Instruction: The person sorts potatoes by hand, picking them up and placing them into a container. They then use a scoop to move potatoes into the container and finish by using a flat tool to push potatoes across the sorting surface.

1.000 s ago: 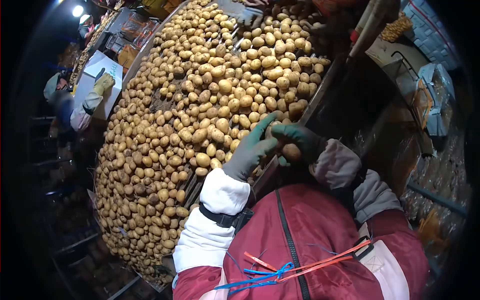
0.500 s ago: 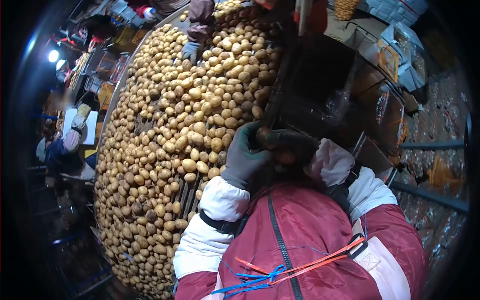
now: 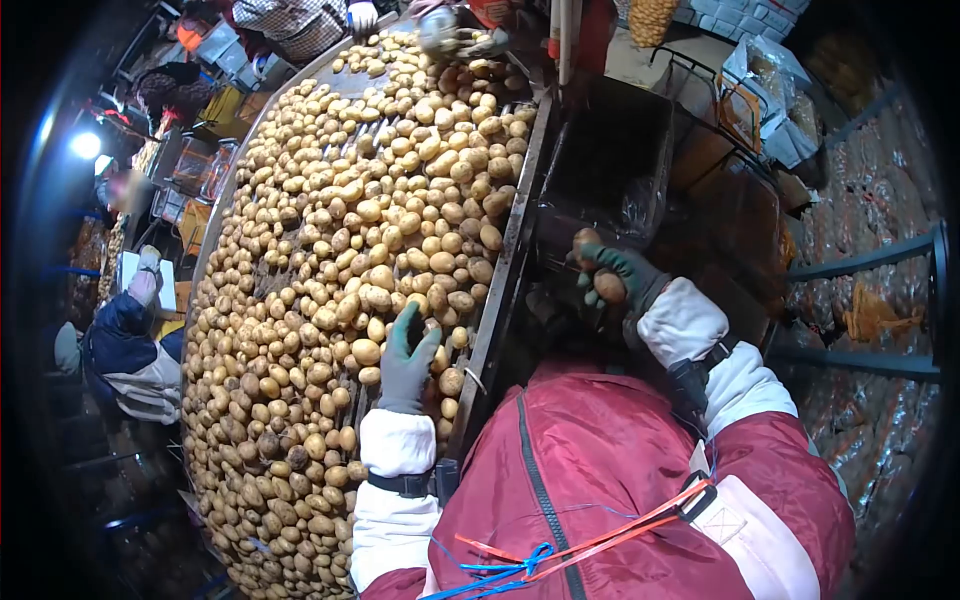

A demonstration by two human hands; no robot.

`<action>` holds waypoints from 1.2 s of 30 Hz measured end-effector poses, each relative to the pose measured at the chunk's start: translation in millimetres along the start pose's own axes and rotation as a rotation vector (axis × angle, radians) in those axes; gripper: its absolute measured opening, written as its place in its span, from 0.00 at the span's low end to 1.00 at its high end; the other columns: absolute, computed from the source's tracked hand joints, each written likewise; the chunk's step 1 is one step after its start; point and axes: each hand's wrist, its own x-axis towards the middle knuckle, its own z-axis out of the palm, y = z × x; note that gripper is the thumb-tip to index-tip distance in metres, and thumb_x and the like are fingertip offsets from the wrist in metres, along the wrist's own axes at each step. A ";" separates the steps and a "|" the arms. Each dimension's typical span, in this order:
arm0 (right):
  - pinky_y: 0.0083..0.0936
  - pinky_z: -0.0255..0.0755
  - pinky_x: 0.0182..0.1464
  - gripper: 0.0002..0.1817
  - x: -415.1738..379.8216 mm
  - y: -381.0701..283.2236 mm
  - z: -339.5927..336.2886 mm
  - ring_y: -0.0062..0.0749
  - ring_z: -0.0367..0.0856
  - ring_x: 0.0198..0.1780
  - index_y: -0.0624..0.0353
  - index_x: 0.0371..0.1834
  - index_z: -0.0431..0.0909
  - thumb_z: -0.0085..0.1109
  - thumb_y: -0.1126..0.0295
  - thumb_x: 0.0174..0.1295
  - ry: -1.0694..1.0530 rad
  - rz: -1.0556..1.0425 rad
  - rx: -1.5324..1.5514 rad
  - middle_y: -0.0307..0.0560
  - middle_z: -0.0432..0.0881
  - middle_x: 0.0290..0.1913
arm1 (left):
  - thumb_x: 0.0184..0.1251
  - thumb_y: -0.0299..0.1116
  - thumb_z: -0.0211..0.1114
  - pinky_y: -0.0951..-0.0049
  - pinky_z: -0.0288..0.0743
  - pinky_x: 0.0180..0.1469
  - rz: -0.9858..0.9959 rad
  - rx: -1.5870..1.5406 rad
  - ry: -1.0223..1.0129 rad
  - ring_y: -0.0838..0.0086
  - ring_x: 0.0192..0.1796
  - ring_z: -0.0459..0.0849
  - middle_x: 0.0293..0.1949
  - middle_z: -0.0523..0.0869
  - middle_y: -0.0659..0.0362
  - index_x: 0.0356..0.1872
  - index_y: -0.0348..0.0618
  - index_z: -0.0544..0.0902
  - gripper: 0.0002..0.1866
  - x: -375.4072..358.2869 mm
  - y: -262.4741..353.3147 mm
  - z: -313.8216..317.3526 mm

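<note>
My left hand (image 3: 408, 360), in a grey and green glove, is over the near right part of a wide bed of potatoes (image 3: 330, 290). Its thumb and fingers are spread apart, and the fingertips reach the potatoes at the bed's edge. To the right, past the metal side rail (image 3: 500, 290), my right hand (image 3: 635, 275) is closed around potatoes. One potato (image 3: 609, 287) shows at its fingers and another (image 3: 586, 240) sticks out at the top. Beneath and beyond that hand is a dark, plastic-lined crate (image 3: 610, 160).
A co-worker's blurred gloved hand (image 3: 440, 35) works at the far end of the bed. Another person (image 3: 130, 340) stands across on the left. Clear plastic bags (image 3: 770, 90) lie at the back right, and blue metal bars (image 3: 860, 265) run along the right side.
My hands have parted: the left moved left and down onto the potatoes, the right stays on the right with potatoes. The co-worker's hand at the far end shifted away.
</note>
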 end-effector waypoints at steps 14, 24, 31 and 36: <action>0.31 0.78 0.51 0.20 84.8 -175.2 -85.3 0.30 0.81 0.50 0.44 0.61 0.81 0.60 0.51 0.70 0.561 -0.468 -0.353 0.36 0.81 0.58 | 0.65 0.27 0.70 0.75 0.77 0.49 -0.224 0.086 0.634 0.76 0.47 0.78 0.53 0.82 0.56 0.68 0.38 0.74 0.29 -112.3 -111.7 -121.1; 0.23 0.76 0.34 0.16 146.5 -41.1 82.7 0.23 0.79 0.30 0.56 0.53 0.82 0.63 0.60 0.68 -0.120 -0.162 -0.467 0.40 0.85 0.45 | 0.56 0.36 0.73 0.61 0.78 0.56 -0.378 0.384 0.740 0.56 0.52 0.82 0.56 0.78 0.42 0.67 0.43 0.75 0.34 -71.2 -93.5 -109.5; 0.26 0.81 0.39 0.21 143.0 16.3 138.5 0.27 0.86 0.41 0.59 0.60 0.81 0.55 0.58 0.72 -0.492 0.051 -0.791 0.45 0.88 0.46 | 0.56 0.43 0.72 0.56 0.71 0.66 -0.148 0.903 0.541 0.48 0.61 0.76 0.57 0.78 0.45 0.68 0.45 0.72 0.37 -0.7 -85.8 -84.7; 0.26 0.83 0.43 0.19 136.1 14.5 158.0 0.31 0.88 0.39 0.60 0.59 0.81 0.54 0.60 0.73 -0.570 0.299 -0.787 0.45 0.86 0.50 | 0.53 0.42 0.72 0.57 0.74 0.63 -0.412 1.008 0.434 0.52 0.60 0.77 0.55 0.79 0.49 0.60 0.45 0.76 0.31 39.7 -44.6 -59.5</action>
